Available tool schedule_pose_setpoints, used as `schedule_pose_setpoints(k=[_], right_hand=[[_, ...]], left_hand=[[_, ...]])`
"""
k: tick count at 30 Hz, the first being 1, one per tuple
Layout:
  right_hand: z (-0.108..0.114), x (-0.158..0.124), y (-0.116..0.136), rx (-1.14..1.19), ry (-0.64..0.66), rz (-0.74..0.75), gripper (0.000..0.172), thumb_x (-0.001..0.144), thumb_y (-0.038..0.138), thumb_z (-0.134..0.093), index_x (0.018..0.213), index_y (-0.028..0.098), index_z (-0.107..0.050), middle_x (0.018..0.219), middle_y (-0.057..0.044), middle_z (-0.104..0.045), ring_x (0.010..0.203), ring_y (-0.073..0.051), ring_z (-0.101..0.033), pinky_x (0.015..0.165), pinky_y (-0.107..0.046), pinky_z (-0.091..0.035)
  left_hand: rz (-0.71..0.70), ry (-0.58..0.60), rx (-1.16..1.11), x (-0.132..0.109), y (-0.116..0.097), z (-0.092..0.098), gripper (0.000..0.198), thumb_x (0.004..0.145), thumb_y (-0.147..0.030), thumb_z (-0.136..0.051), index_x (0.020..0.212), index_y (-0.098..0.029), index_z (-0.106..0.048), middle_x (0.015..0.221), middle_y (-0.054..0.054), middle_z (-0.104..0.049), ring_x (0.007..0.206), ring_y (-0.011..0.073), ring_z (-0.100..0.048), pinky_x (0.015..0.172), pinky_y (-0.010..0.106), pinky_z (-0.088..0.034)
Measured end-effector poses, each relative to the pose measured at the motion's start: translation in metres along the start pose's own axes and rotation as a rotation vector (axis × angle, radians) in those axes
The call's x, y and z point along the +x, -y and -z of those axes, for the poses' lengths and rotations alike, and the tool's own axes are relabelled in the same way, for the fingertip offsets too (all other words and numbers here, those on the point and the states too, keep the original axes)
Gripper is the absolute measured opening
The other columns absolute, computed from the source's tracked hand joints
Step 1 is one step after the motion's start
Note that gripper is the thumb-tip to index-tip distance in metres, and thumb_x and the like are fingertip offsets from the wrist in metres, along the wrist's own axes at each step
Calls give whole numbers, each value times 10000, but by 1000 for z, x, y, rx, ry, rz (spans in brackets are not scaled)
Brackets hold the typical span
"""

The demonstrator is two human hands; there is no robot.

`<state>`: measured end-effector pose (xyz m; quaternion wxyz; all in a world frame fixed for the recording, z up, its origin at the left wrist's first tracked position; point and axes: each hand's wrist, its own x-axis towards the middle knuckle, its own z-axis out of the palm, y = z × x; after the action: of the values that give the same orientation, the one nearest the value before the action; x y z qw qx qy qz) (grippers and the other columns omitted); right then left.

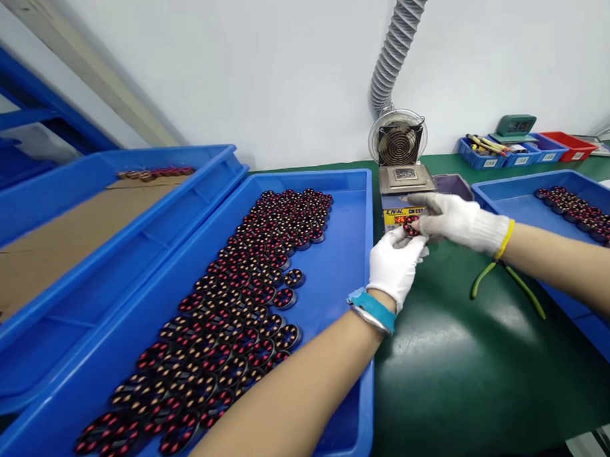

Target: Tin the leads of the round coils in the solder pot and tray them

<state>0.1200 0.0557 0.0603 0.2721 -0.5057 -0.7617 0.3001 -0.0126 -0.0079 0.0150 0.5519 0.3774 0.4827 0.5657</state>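
Observation:
In front of the small heating unit, both my hands in white gloves meet at a small round motor stator (411,225) with red windings. My left hand (395,262), with a blue band at its wrist, is closed on the stator from below. My right hand (452,218) grips it from the right, thumb against it and one finger stretched out above. Part of the stator is hidden by fingers. Just behind stands the heating unit (406,178), a metal-topped box with a lit red display. Green-handled pliers (507,281) lie on the table below my right wrist.
Left of me a blue tray (353,253) holds rows of stators, some red, some copper. Another blue tray (504,188) with stators stands right. A cardboard-lined blue bin (207,165) is far left. Behind are a fan (399,142), grey duct (396,45) and small tool bins (483,159).

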Motion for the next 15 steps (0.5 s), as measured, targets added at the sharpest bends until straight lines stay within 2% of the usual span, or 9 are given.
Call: schedule_pose_setpoints(k=[3, 6, 9, 12, 15], right_hand=[[-4, -13, -2, 37, 86, -32, 388, 782, 325, -669, 1166, 277, -642, 868, 3, -691, 787, -203, -660, 772, -313, -551], [2, -14, 1, 273, 226, -110, 152, 855, 291, -578, 946, 224, -680, 794, -13, -680, 683, -157, -644, 648, -256, -549], [6, -8, -1, 465, 305, -225, 81, 855, 218, -561, 835, 197, -637, 704, -13, -653, 583, -130, -611, 552, -220, -525], [7, 4, -7, 581, 250, -285, 86, 832, 148, -572, 902, 187, -603, 702, -21, -649, 602, -140, -630, 560, -235, -545], [12, 25, -13, 618, 121, -264, 141, 801, 119, -601, 929, 175, -586, 747, -35, -657, 676, -163, -660, 618, -267, -576]], left_hand=[[2, 18, -25, -2, -2, 0, 226, 736, -189, -684, 942, -109, -640, 710, 28, -671, 587, 108, -625, 607, 236, -510], [-11, 67, 1, -5, -5, -1, 216, 748, -194, -665, 939, -96, -639, 732, 45, -682, 579, 110, -628, 596, 238, -512], [6, 74, 30, -6, -8, -1, 204, 773, -196, -639, 947, -90, -633, 755, 56, -684, 579, 104, -629, 590, 229, -510], [69, 54, 71, -5, -6, 0, 207, 809, -194, -608, 992, -97, -612, 735, 46, -671, 572, 94, -622, 571, 212, -496], [155, 108, 129, -3, -2, -1, 199, 830, -202, -598, 1004, -105, -600, 741, 50, -673, 563, 97, -622, 553, 210, -483]])
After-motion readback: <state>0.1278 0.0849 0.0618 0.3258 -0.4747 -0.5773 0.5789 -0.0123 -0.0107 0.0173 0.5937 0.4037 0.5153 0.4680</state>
